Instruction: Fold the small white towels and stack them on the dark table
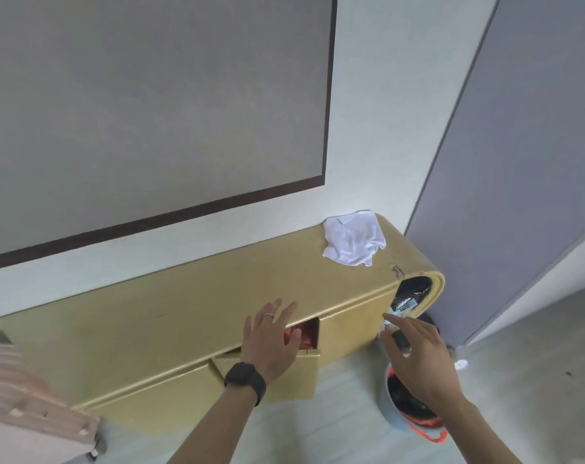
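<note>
One crumpled white towel lies at the far right end of the yellow cabinet, near its rounded corner and well apart from both hands. No dark worktop is in view, and no other towels.

The left hand is spread wide and flat, holding nothing, over the cabinet's front edge above an open drawer with something red inside. The right hand reaches toward the cabinet's right end, above a bucket on the floor. A small dark thing shows by its thumb, but it is too blurred to tell whether it is pinched.

The towel looks thin, light and limp, so it should sag when lifted. Best to pinch two neighbouring corners, shake it flat, then fold.
</note>
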